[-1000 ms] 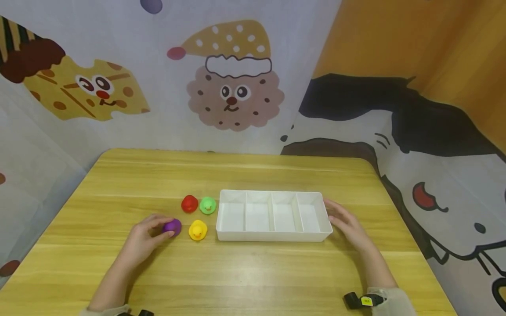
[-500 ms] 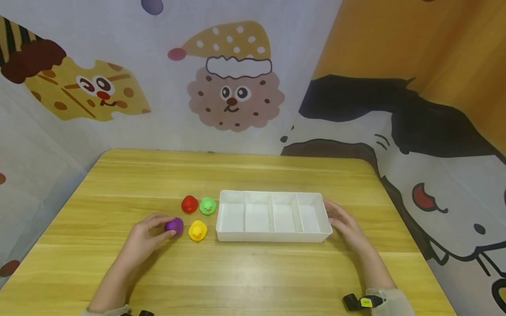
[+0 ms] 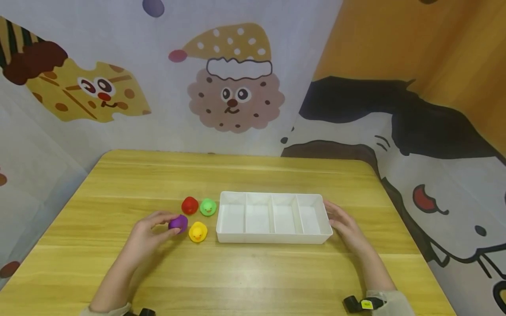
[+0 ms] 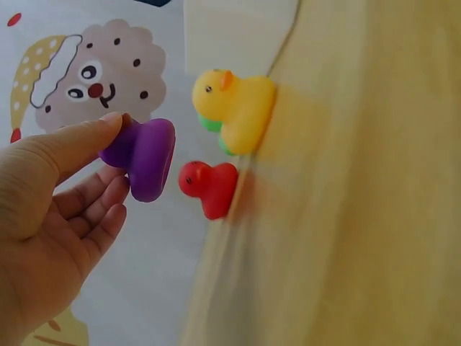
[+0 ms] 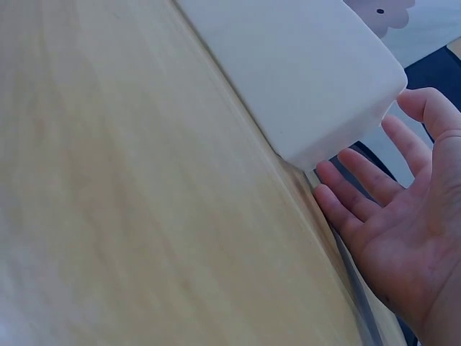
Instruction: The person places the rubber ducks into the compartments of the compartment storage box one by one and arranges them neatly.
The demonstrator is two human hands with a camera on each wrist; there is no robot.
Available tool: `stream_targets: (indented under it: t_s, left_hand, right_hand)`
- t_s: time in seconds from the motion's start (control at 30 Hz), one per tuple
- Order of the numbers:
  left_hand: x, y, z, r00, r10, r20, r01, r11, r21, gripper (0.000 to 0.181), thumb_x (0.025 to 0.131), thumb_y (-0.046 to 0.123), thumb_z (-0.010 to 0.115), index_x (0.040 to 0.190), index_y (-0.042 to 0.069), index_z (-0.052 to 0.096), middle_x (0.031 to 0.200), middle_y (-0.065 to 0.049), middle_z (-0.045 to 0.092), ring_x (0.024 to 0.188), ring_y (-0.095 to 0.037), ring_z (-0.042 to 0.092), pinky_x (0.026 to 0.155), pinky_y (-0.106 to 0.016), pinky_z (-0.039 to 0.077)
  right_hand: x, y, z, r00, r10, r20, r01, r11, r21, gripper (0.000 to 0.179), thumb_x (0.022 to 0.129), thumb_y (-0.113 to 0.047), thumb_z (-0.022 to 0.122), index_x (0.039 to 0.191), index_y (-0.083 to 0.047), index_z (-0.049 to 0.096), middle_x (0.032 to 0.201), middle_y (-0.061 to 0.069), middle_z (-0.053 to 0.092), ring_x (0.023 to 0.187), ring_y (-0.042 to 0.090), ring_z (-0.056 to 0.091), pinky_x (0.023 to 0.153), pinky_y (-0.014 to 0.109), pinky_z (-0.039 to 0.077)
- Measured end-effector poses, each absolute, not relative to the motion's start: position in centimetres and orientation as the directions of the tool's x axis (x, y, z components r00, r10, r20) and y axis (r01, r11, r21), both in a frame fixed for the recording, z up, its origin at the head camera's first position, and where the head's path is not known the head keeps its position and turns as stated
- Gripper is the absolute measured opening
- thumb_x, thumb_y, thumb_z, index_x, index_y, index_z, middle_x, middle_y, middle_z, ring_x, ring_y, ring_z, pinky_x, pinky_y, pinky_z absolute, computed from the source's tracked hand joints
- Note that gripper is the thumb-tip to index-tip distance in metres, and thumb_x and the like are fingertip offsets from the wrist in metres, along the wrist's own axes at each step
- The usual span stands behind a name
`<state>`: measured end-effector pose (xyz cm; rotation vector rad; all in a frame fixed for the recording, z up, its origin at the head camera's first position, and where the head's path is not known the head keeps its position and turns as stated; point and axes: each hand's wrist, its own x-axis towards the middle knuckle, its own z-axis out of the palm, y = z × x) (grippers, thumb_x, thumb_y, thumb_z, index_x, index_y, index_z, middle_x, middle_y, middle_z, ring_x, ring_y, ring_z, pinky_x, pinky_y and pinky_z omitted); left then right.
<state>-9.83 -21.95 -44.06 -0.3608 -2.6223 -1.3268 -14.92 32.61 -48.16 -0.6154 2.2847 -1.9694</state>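
Between thumb and fingers my left hand [image 3: 148, 235] pinches a purple rubber duck [image 4: 148, 158], raised off the table in the left wrist view. Close by it stand a red rubber duck [image 3: 190, 205], a green one and a yellow rubber duck [image 3: 198, 232]. The green rubber duck [image 3: 208, 207] is mostly hidden behind the yellow one in the left wrist view. My right hand [image 5: 396, 187] rests its fingertips at the right end of a white box [image 3: 272, 238], fingers loosely bent and not gripping it. All four sections of the box look bare inside.
The ducks and box stand on a wood-grain table [image 3: 253, 276]. Behind its far edge hangs a cloth [image 3: 150, 136] printed with cartoon figures. A black wrist strap [image 3: 363, 303] sits at the right sleeve.
My left hand has lifted the purple duck and brought it slightly to the right, nearer the yellow one. The right hand and the box have stayed in place.
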Motion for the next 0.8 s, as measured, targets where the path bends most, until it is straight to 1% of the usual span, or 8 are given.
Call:
stream_targets:
  t_s: [0.17, 0.37, 0.47, 0.6, 0.7, 0.8]
  left_hand:
    - [-10.2, -21.4, -43.2, -0.948, 0.158, 0.275, 0.316, 0.554, 0.770, 0.031, 0.080, 0.014, 0.079, 0.109, 0.008, 0.070, 0.109, -0.001, 0.065, 0.103, -0.025, 0.059, 0.091, -0.057, 0.042]
    - [-10.6, -20.0, -41.9, -0.933, 0.186, 0.308, 0.359, 0.535, 0.765, 0.030, 0.080, 0.013, 0.078, 0.109, 0.008, 0.071, 0.109, -0.005, 0.065, 0.104, -0.030, 0.060, 0.089, -0.058, 0.044]
    - [-10.9, -19.4, -41.4, -0.926, 0.198, 0.321, 0.377, 0.521, 0.766, 0.030, 0.079, 0.011, 0.079, 0.108, 0.008, 0.072, 0.109, -0.004, 0.066, 0.103, -0.028, 0.060, 0.089, -0.055, 0.045]
    - [-11.2, -18.5, -40.8, -0.921, 0.221, 0.322, 0.391, 0.498, 0.774, 0.031, 0.077, 0.011, 0.081, 0.107, 0.010, 0.072, 0.108, 0.001, 0.066, 0.101, -0.021, 0.061, 0.089, -0.049, 0.047]
    - [-11.4, -17.8, -40.4, -0.923, 0.236, 0.305, 0.383, 0.476, 0.791, 0.032, 0.077, 0.010, 0.081, 0.107, 0.010, 0.072, 0.107, 0.004, 0.065, 0.096, -0.016, 0.060, 0.084, -0.043, 0.051]
    - [-11.5, -17.0, -40.2, -0.924, 0.247, 0.292, 0.377, 0.464, 0.802, 0.031, 0.077, 0.010, 0.081, 0.107, 0.011, 0.073, 0.105, 0.006, 0.065, 0.093, -0.014, 0.059, 0.080, -0.038, 0.052]
  right_hand:
    - [-14.9, 32.6, -48.2, -0.919, -0.337, 0.205, -0.249, 0.093, -0.964, 0.048, 0.097, 0.004, 0.044, 0.144, 0.006, 0.032, 0.142, 0.006, 0.046, 0.122, 0.013, 0.048, 0.095, 0.024, 0.042]
    - [-14.9, 32.6, -48.2, -0.921, -0.338, 0.194, -0.235, 0.087, -0.968, 0.048, 0.098, 0.003, 0.044, 0.144, 0.005, 0.031, 0.143, 0.008, 0.044, 0.122, 0.014, 0.047, 0.095, 0.024, 0.042]
    - [-14.9, 32.6, -48.3, -0.922, -0.339, 0.189, -0.228, 0.078, -0.970, 0.048, 0.098, 0.002, 0.044, 0.144, 0.006, 0.031, 0.143, 0.007, 0.045, 0.122, 0.014, 0.048, 0.095, 0.024, 0.042]
    - [-14.9, 32.7, -48.3, -0.921, -0.342, 0.185, -0.220, 0.067, -0.973, 0.048, 0.098, 0.002, 0.044, 0.145, 0.005, 0.031, 0.142, 0.005, 0.045, 0.122, 0.014, 0.048, 0.095, 0.024, 0.042]
    - [-14.9, 32.7, -48.3, -0.919, -0.347, 0.188, -0.222, 0.060, -0.973, 0.048, 0.098, 0.003, 0.043, 0.145, 0.005, 0.031, 0.143, 0.008, 0.044, 0.121, 0.015, 0.048, 0.095, 0.025, 0.042]
    - [-14.9, 32.7, -48.2, -0.916, -0.351, 0.194, -0.226, 0.054, -0.973, 0.048, 0.098, 0.003, 0.043, 0.145, 0.005, 0.031, 0.144, 0.013, 0.043, 0.121, 0.016, 0.048, 0.095, 0.025, 0.043]
